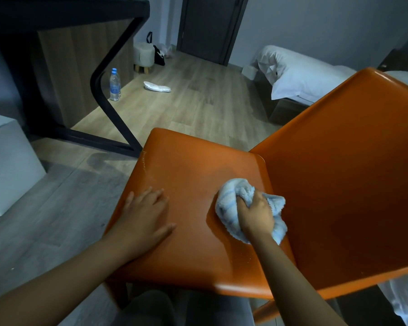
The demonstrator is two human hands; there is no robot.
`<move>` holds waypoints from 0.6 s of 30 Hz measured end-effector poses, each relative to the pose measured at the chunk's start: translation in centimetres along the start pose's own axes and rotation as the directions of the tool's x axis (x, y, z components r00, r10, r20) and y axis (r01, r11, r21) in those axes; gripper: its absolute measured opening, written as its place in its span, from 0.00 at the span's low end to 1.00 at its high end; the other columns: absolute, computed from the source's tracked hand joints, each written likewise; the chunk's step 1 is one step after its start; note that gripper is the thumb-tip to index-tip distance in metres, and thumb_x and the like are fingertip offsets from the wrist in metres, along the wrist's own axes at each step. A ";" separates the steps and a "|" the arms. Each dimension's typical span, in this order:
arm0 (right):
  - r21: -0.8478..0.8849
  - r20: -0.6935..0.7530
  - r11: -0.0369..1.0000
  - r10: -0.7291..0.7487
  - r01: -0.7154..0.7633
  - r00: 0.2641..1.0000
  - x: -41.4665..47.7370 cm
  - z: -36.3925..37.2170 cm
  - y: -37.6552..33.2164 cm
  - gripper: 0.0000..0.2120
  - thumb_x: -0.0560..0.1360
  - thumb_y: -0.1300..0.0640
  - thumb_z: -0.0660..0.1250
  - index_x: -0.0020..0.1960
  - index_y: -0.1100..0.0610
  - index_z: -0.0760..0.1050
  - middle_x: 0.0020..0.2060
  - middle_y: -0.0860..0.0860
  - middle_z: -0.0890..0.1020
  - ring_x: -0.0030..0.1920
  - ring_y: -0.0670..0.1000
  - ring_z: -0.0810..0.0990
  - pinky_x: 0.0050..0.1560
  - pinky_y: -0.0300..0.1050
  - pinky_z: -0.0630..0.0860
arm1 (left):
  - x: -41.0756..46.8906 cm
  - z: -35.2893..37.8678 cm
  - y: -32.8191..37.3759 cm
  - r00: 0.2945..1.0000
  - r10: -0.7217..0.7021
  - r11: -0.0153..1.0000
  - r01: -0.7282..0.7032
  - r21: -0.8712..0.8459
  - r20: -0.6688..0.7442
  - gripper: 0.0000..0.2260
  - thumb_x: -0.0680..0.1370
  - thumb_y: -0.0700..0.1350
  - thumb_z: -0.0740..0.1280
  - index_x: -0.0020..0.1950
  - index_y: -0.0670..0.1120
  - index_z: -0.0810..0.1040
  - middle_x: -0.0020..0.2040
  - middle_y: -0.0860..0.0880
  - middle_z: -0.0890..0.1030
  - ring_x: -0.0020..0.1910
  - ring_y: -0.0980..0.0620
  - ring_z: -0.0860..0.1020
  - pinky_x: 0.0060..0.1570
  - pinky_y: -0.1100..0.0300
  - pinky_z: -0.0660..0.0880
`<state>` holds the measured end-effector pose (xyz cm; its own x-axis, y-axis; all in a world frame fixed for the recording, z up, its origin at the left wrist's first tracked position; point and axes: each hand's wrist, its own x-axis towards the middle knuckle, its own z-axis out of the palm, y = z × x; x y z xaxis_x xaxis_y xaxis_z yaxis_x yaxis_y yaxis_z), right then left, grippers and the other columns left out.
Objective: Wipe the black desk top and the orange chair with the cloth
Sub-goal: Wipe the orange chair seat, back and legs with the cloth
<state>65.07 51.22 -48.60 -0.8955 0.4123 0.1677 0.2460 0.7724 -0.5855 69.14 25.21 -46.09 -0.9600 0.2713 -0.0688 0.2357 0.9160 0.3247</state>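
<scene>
Cloth (pixel 231 201), pale blue, bunched into a wad, sits on the seat of the orange chair (pixel 186 165) at its rear edge, just beside the fold where the backrest (pixel 339 184) rises. Right hand (pixel 254 215) is on top of it, fingers curled in and gripping the wad, pressing it to the seat. From those fingers the bare seat runs off toward the chair's front edge, so the next stroke probably goes that way; the backrest is close on the other side. Left hand (pixel 144 212) lies flat on the seat near that front edge, fingers straight and slightly spread, holding nothing, likely steadying the chair. The right hand is the nearer one to the cloth. Seat surface is smooth, with a faint sheen beside the wad, possibly damp. Black desk (pixel 68 17) stands beyond the chair's front edge, its top barely in view. A water bottle (pixel 114 84) stands on the wood floor (pixel 198 102) by the desk leg. A bed (pixel 299 78) lies beyond the backrest.
</scene>
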 end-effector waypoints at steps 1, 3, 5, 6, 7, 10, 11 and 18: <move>0.013 0.009 1.000 -0.012 0.011 1.000 -0.1 0.5 -0.5 0.22 0.76 0.45 0.60 0.64 0.58 0.72 0.57 0.57 0.80 0.59 0.58 0.77 0.57 0.54 0.75 | -0.2 -0.2 -0.5 1.000 -0.014 1.000 0.014 -0.002 -0.012 0.32 0.78 0.65 0.55 0.78 0.52 0.56 0.79 0.52 0.52 0.78 0.50 0.47 0.76 0.47 0.44; 0.025 0.032 0.999 -0.043 0.042 0.999 -0.4 1.4 -1.8 0.23 0.76 0.45 0.60 0.65 0.58 0.71 0.58 0.57 0.79 0.60 0.58 0.76 0.59 0.54 0.74 | -0.8 -0.5 -1.5 0.998 -0.048 0.999 0.048 -0.007 -0.033 0.33 0.77 0.67 0.54 0.78 0.52 0.56 0.79 0.51 0.52 0.78 0.49 0.48 0.76 0.47 0.45; 0.038 0.051 0.997 -0.072 0.070 0.996 -0.8 2.4 -3.4 0.22 0.77 0.46 0.60 0.65 0.59 0.71 0.58 0.57 0.79 0.60 0.58 0.76 0.59 0.54 0.73 | -1.5 -0.8 -2.3 0.996 -0.079 0.997 0.079 -0.009 -0.050 0.32 0.78 0.65 0.55 0.78 0.51 0.55 0.79 0.51 0.50 0.78 0.49 0.48 0.76 0.49 0.47; 0.049 0.057 0.995 -0.090 0.087 0.994 -1.0 2.9 -4.3 0.21 0.77 0.47 0.60 0.64 0.59 0.72 0.57 0.58 0.79 0.60 0.58 0.77 0.59 0.54 0.73 | -2.0 -1.0 -2.8 0.994 -0.094 0.996 0.093 -0.015 -0.058 0.32 0.78 0.64 0.56 0.78 0.51 0.54 0.79 0.51 0.50 0.78 0.50 0.49 0.76 0.51 0.48; 0.057 0.062 0.993 -0.110 0.106 0.992 -1.2 3.4 -5.2 0.20 0.77 0.48 0.60 0.63 0.59 0.72 0.57 0.57 0.80 0.60 0.58 0.77 0.58 0.53 0.74 | -2.4 -1.0 -3.2 0.992 -0.111 0.993 0.109 -0.035 -0.059 0.32 0.78 0.63 0.57 0.78 0.51 0.54 0.79 0.51 0.50 0.77 0.50 0.50 0.75 0.52 0.50; 0.072 0.086 0.986 -0.155 0.149 0.984 -1.9 4.7 -7.9 0.17 0.78 0.49 0.60 0.61 0.57 0.73 0.54 0.55 0.81 0.58 0.56 0.77 0.55 0.50 0.74 | -3.8 -0.9 -4.4 0.985 -0.158 0.979 0.148 -0.138 -0.063 0.34 0.78 0.62 0.60 0.79 0.50 0.54 0.79 0.51 0.52 0.76 0.51 0.54 0.73 0.54 0.57; 0.072 0.085 0.983 -0.175 0.169 0.981 -2.0 5.1 -8.6 0.16 0.78 0.49 0.59 0.61 0.57 0.74 0.53 0.54 0.81 0.57 0.55 0.78 0.54 0.50 0.74 | -4.1 -0.8 -4.7 0.984 -0.170 0.973 0.159 -0.168 -0.051 0.34 0.77 0.62 0.60 0.79 0.50 0.54 0.78 0.51 0.53 0.76 0.51 0.57 0.72 0.55 0.59; 0.147 0.108 0.953 -0.280 0.263 0.954 -3.7 6.9 -13.0 0.13 0.77 0.49 0.60 0.55 0.55 0.76 0.47 0.51 0.82 0.50 0.53 0.80 0.47 0.48 0.74 | -5.2 -0.9 -5.6 0.988 -0.156 0.959 0.149 -0.242 -0.011 0.33 0.77 0.64 0.59 0.78 0.50 0.58 0.77 0.53 0.57 0.72 0.54 0.63 0.69 0.60 0.64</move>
<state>62.64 36.33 -47.10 -0.9631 0.1249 0.2385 -0.0559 0.7738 -0.6310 72.71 18.37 -46.69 -0.9866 0.1219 -0.1087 0.0463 0.8472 0.5293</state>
